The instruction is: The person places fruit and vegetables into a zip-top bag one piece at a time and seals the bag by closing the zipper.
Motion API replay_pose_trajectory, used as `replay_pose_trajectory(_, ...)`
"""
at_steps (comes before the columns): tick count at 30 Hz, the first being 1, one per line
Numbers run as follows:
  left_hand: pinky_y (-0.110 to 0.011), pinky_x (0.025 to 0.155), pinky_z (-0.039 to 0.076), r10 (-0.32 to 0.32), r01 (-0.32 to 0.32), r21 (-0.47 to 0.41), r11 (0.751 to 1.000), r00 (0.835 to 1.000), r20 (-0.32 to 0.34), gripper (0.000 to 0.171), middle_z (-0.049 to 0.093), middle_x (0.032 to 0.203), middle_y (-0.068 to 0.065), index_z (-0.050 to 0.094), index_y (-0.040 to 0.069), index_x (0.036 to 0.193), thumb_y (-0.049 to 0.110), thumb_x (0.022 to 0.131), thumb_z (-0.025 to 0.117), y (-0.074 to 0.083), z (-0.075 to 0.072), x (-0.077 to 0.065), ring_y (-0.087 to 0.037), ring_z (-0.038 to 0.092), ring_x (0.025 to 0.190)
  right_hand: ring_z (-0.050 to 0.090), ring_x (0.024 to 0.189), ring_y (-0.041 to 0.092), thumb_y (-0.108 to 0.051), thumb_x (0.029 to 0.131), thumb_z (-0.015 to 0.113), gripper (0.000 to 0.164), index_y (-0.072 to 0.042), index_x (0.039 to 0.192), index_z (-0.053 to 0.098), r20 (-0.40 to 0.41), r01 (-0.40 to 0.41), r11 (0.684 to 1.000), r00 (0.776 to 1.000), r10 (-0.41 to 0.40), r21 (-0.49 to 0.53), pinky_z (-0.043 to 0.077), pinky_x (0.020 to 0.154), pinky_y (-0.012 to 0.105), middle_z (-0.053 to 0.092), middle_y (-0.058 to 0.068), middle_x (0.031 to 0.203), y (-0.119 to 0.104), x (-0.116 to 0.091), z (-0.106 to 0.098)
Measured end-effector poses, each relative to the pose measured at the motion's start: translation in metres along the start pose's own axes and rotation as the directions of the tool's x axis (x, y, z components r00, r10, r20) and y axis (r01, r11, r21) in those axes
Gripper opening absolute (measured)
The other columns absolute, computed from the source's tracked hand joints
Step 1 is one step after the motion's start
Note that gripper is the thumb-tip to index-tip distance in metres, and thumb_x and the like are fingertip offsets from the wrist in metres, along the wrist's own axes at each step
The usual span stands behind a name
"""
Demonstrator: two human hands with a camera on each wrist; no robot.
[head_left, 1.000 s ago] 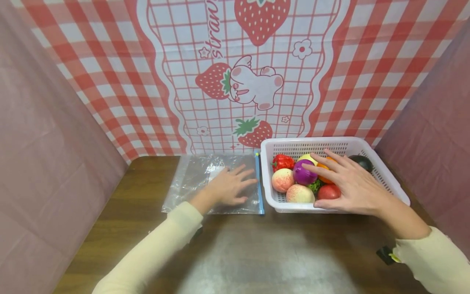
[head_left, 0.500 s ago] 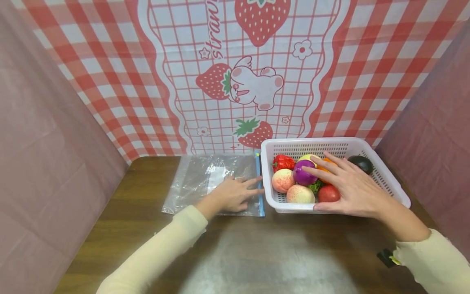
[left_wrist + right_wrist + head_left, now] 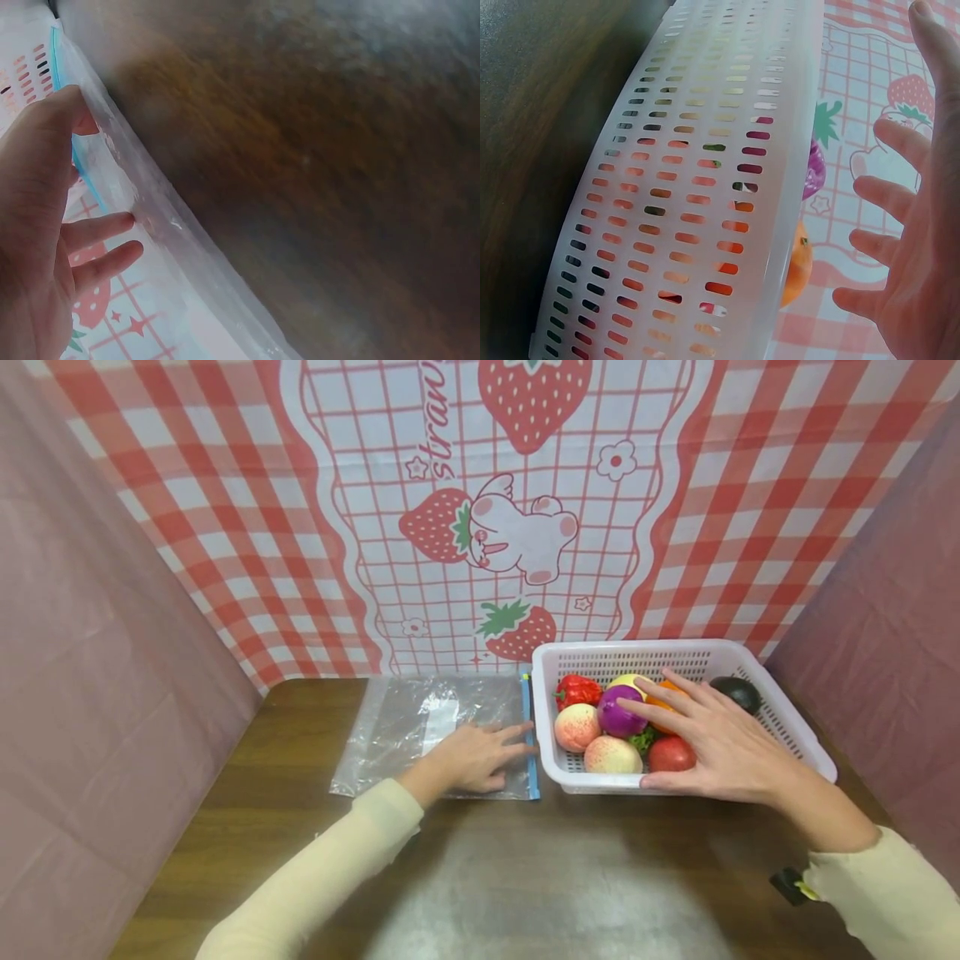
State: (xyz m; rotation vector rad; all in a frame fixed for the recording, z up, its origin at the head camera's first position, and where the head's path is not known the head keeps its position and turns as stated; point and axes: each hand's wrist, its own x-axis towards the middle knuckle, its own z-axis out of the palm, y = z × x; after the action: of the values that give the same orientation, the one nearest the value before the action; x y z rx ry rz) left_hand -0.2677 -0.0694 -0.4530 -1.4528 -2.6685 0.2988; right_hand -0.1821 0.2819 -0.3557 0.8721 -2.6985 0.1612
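Note:
My left hand [image 3: 480, 758] rests over a clear zip bag [image 3: 375, 739] that lies flat on the table. Its fingers reach loosely toward the blue zip strip [image 3: 532, 772], and in the left wrist view the fingertips [image 3: 124, 221] sit near the bag's edge. Spread wide above a white perforated basket [image 3: 551, 758] is my right hand [image 3: 720, 745], holding nothing. Below and beside it are a purple onion [image 3: 621, 713], a red round fruit [image 3: 670, 755] and an orange fruit [image 3: 799, 270], partly hidden by the hand in the head view.
Also in the basket are a red bell pepper [image 3: 577, 692], two peaches [image 3: 612, 756], a yellow piece [image 3: 628, 682] and a dark green avocado-like item [image 3: 737, 695]. Behind stands a strawberry-print cloth [image 3: 525, 539]. The brown table [image 3: 540, 877] stretches in front.
Over the last second my left hand has slid slightly toward the zip strip and nearer me, its fingers less spread. The right hand has barely shifted; bag and basket stay put.

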Motion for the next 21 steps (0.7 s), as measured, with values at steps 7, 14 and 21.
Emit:
replay_pose_trajectory(7, -0.018, 0.044, 0.038, -0.006, 0.006, 0.016, 1.0, 1.0, -0.018, 0.065, 0.032, 0.167, -0.003, 0.039, 0.037, 0.151, 0.045, 0.091, 0.062, -0.002, 0.0, -0.003, -0.019, 0.07, 0.105, 0.035, 0.148, 0.042, -0.071, 0.066, 0.077, 0.096, -0.041, 0.151, 0.043, -0.003, 0.0, 1.0, 1.0, 0.0, -0.008, 0.038, 0.105, 0.069, 0.043, 0.001, 0.161, 0.0, 0.001, 0.001)
replay_pose_trajectory(14, -0.02, 0.047, 0.042, -0.015, 0.016, 0.003, 1.0, 0.999, -0.031, 0.064, 0.035, 0.165, -0.005, 0.045, 0.031, 0.148, 0.043, 0.088, 0.066, -0.004, -0.003, -0.009, -0.008, 0.06, 0.067, 0.034, 0.149, 0.041, -0.072, 0.067, 0.076, 0.095, -0.042, 0.151, 0.043, 0.006, -0.001, 1.0, 1.0, 0.001, 0.0, 0.036, 0.106, 0.07, 0.042, 0.001, 0.162, -0.002, 0.0, 0.002)
replay_pose_trajectory(21, -0.017, 0.047, 0.039, -0.027, 0.025, -0.037, 0.999, 0.998, -0.055, 0.058, 0.039, 0.162, -0.004, 0.049, 0.028, 0.14, 0.042, 0.088, 0.069, -0.006, -0.004, -0.011, -0.004, 0.053, 0.061, 0.031, 0.152, 0.037, -0.073, 0.068, 0.075, 0.091, -0.039, 0.149, 0.048, 0.005, 0.0, 1.0, 1.0, 0.0, -0.015, 0.036, 0.109, 0.068, 0.041, 0.0, 0.163, -0.004, 0.001, 0.003)
